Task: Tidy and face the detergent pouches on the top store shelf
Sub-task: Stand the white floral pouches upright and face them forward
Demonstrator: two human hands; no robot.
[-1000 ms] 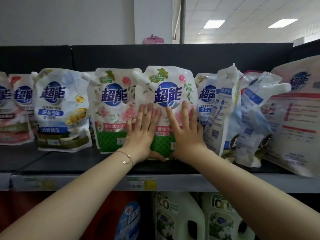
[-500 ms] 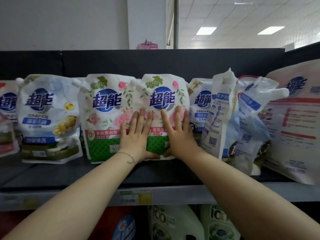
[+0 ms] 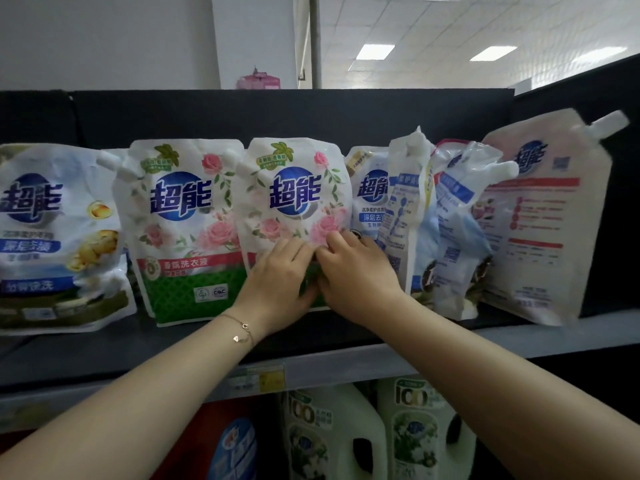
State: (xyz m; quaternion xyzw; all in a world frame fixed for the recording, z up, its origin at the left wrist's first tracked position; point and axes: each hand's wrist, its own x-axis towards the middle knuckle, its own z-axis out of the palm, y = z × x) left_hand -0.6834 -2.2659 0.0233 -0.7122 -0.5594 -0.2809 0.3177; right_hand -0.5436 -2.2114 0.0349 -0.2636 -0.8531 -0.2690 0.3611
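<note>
Earlier spread flat, the fingers [image 3: 294,247] had curled narrow; left hand [image 3: 277,275] and right hand [image 3: 358,271] pinched the middle rose pouch [image 3: 294,195] beneath their fingertips.

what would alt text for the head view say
A left hand and right hand grip the lower front of a rose pouch standing mid-row on the top shelf. Pouches on its left face forward; pouches on its right are turned sideways or backward. Jugs stand below.
</note>
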